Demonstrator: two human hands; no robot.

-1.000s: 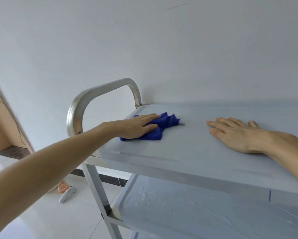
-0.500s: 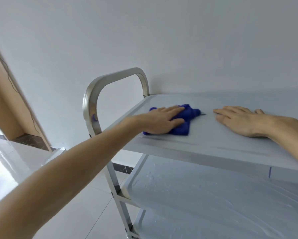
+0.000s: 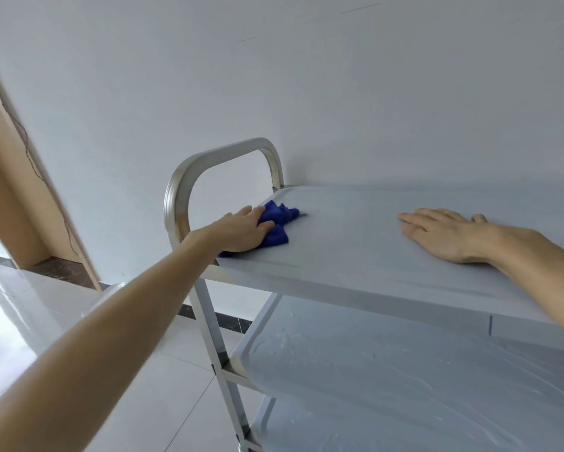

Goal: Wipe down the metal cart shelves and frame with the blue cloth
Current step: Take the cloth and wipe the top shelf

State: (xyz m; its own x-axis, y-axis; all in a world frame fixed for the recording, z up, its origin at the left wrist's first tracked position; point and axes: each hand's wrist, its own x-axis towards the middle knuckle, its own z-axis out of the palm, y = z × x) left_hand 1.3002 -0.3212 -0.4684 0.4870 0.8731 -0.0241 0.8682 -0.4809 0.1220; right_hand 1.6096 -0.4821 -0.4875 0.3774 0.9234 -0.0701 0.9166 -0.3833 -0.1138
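My left hand (image 3: 241,231) lies flat, fingers nearly straight, pressing the crumpled blue cloth (image 3: 275,225) at the left edge of the grey metal cart's top shelf (image 3: 355,243). My right hand (image 3: 443,231) rests open, palm down, near the front edge. The curved steel handle (image 3: 209,161) rises beyond. My palm hides part of the cloth.

the blue cloth (image 3: 275,225) is pressed flat against the top shelf (image 3: 355,256) of the metal cart by the left hand (image 3: 241,231), close to the shelf's left edge beside the curved handle (image 3: 189,177). the right hand (image 3: 443,233) is laid palm down, fingers straight, further right on the same shelf. a streaked lower shelf (image 3: 388,380) is seen beneath.
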